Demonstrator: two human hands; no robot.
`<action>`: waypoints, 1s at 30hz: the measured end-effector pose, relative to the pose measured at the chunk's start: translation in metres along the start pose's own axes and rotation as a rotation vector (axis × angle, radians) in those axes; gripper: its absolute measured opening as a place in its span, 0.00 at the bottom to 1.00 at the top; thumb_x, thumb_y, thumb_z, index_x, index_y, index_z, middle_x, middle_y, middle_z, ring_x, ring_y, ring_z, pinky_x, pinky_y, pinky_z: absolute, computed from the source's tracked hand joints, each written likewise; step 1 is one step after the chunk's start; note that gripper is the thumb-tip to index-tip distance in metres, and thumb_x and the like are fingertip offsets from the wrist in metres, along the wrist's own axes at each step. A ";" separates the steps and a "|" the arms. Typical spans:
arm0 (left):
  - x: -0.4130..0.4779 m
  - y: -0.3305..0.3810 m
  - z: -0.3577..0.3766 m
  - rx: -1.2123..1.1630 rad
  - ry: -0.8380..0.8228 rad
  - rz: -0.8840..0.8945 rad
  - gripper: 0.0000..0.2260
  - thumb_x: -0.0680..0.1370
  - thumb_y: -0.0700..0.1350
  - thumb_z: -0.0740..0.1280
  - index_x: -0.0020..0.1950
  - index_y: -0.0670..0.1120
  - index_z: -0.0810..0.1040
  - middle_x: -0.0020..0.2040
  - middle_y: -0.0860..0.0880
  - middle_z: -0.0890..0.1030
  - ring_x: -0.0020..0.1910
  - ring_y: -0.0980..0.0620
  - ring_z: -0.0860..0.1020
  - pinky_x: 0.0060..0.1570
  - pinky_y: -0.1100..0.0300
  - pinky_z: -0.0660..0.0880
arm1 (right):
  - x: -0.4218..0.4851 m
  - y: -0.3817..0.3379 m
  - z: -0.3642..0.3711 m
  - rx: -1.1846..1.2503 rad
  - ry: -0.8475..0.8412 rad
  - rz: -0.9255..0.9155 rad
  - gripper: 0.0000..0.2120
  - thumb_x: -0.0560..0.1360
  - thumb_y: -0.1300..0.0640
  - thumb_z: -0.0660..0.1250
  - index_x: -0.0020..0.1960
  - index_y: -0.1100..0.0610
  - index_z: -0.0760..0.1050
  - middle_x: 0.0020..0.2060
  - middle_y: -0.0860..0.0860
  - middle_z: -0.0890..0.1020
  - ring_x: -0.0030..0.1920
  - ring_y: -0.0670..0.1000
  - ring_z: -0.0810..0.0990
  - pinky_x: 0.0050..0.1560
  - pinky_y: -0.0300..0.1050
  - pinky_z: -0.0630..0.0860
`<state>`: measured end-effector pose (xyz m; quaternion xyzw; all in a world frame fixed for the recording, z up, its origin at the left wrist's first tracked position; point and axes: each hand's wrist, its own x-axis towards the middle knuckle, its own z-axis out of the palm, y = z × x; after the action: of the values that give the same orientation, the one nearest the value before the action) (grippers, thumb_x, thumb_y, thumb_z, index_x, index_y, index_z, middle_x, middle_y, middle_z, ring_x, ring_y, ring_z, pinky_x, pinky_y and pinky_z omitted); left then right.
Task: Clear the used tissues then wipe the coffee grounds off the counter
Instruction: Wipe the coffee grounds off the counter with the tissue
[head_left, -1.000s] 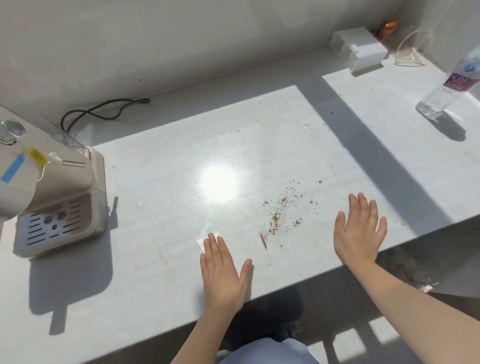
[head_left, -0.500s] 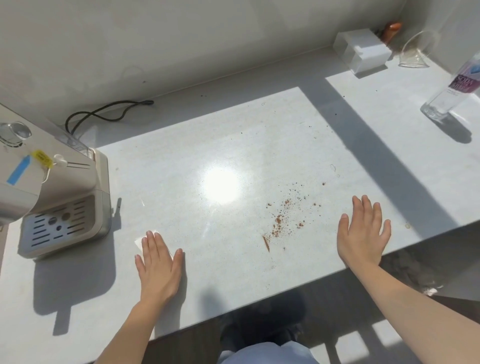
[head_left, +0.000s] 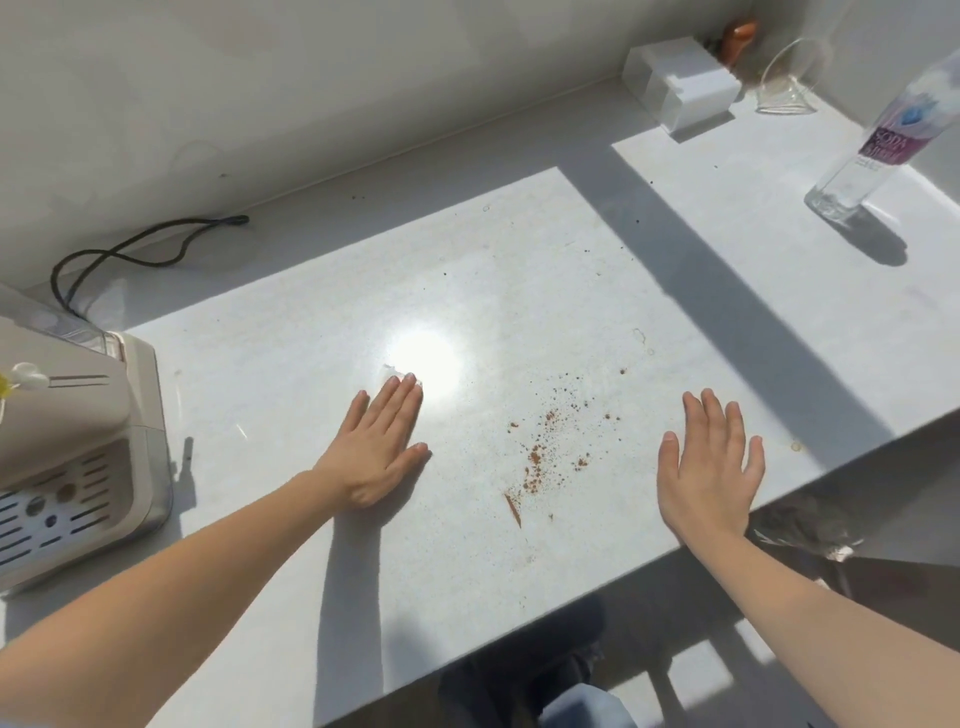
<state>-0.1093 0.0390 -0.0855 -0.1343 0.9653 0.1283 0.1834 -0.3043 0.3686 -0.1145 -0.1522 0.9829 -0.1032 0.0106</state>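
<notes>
Grounds sit between your 2 hands, nearer your left hand, whose flat open grip pins a tissue; right hand rests flat, empty.

A tissue lies almost wholly hidden under the left hand, only a corner showing past the fingertips. The coffee machine is cut off by the left edge, the bottle by the right.
</notes>
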 end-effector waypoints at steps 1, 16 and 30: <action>0.002 0.012 0.002 0.030 -0.009 0.074 0.32 0.78 0.64 0.37 0.75 0.50 0.30 0.76 0.53 0.30 0.73 0.57 0.29 0.73 0.52 0.31 | 0.000 0.000 0.000 -0.002 0.001 0.001 0.26 0.78 0.47 0.45 0.75 0.52 0.57 0.76 0.49 0.61 0.77 0.53 0.54 0.72 0.59 0.52; -0.096 0.089 0.061 0.003 0.045 -0.057 0.32 0.78 0.64 0.37 0.75 0.49 0.31 0.76 0.53 0.31 0.75 0.54 0.31 0.72 0.48 0.31 | -0.004 -0.003 -0.008 -0.011 -0.018 -0.015 0.27 0.78 0.49 0.44 0.76 0.54 0.59 0.76 0.51 0.61 0.77 0.55 0.55 0.71 0.60 0.52; -0.186 -0.033 0.078 -0.240 0.188 -0.900 0.35 0.77 0.64 0.44 0.77 0.45 0.40 0.79 0.49 0.41 0.78 0.51 0.40 0.74 0.42 0.39 | -0.004 -0.004 -0.010 0.013 -0.022 -0.026 0.27 0.78 0.49 0.45 0.76 0.55 0.58 0.76 0.52 0.61 0.77 0.55 0.54 0.71 0.62 0.52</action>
<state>0.0924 0.0704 -0.0902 -0.5706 0.8019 0.1339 0.1157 -0.3002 0.3682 -0.1039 -0.1661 0.9800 -0.1081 0.0209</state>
